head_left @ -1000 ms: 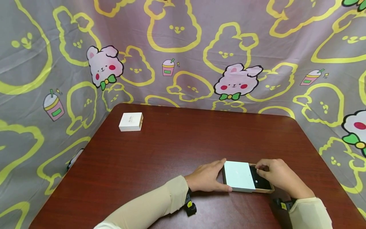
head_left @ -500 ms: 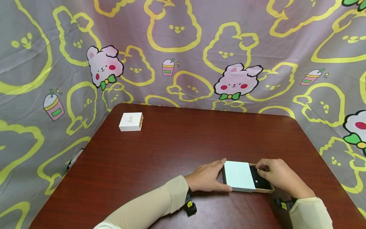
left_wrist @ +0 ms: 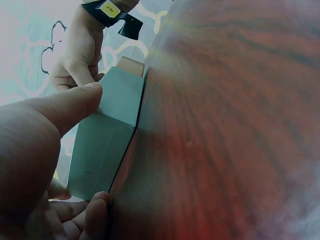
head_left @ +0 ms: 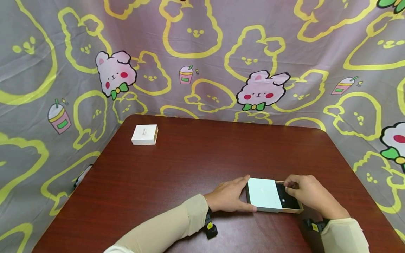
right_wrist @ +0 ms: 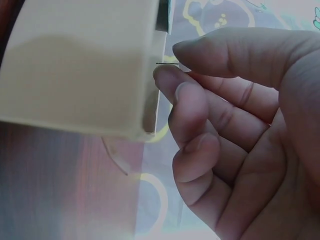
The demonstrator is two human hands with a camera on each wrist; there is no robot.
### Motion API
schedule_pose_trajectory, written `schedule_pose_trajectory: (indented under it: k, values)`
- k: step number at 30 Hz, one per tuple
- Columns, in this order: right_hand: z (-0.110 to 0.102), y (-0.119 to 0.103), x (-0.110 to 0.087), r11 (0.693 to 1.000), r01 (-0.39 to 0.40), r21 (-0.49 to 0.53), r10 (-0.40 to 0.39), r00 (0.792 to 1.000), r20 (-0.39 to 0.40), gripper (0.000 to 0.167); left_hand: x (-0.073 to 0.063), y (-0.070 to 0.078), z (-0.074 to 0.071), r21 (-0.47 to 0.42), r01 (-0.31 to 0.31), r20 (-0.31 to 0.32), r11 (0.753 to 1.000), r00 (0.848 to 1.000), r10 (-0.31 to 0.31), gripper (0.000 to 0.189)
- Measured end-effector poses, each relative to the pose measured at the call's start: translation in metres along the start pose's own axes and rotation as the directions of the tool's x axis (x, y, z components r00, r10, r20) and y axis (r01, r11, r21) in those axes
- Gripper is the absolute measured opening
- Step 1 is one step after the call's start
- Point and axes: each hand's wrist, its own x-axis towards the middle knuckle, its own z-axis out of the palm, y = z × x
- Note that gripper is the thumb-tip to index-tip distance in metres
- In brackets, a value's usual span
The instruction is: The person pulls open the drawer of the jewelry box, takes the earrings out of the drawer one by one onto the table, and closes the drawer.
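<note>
A pale green jewelry box (head_left: pixel 263 193) lies on the table, its black-lined drawer (head_left: pixel 291 203) slid partway out of the sleeve to the right. My left hand (head_left: pixel 229 195) grips the sleeve's left end, thumb (left_wrist: pixel 82 102) on one side and fingers on the opposite side. Over the drawer, thumb and index finger of my right hand (head_left: pixel 308 191) pinch a stud earring, its thin post (right_wrist: pixel 167 63) and whitish head (right_wrist: pixel 183 66) showing in the right wrist view. A second small pearl-like stud (head_left: pixel 283 200) sits in the black lining.
A white box (head_left: pixel 144 135) with small lettering stands at the far left of the dark red wooden table (head_left: pixel 196 154). A patterned cloth (head_left: pixel 209 95) hangs along the back and sides. Black camera straps (head_left: pixel 209 225) circle both wrists.
My right fingertips have shifted very slightly to the right over the drawer, still pinching the stud earring. The left hand and the box hold still.
</note>
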Motion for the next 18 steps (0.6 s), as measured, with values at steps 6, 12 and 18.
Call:
schedule_pose_trajectory:
  k: [6, 12, 18]
  values:
    - [-0.003, -0.0003, -0.0008, 1.0, 0.004, -0.005, -0.005, 1.0, -0.02, 0.008, 0.0002, 0.0002, -0.0002, -0.001, -0.003, 0.002, 1.0, 1.0, 0.003, 0.108]
    - [-0.0034, -0.0001, -0.0011, 1.0, -0.008, -0.003, 0.008, 1.0, -0.018, 0.008, -0.0002, 0.001, -0.001, 0.0, 0.001, 0.012, 1.0, 1.0, -0.001, 0.109]
    - [-0.0038, 0.0023, -0.0009, 1.0, 0.0, -0.006, 0.0, 1.0, -0.023, 0.009, 0.0003, 0.0009, -0.0005, -0.002, 0.003, 0.008, 1.0, 1.0, -0.003, 0.109]
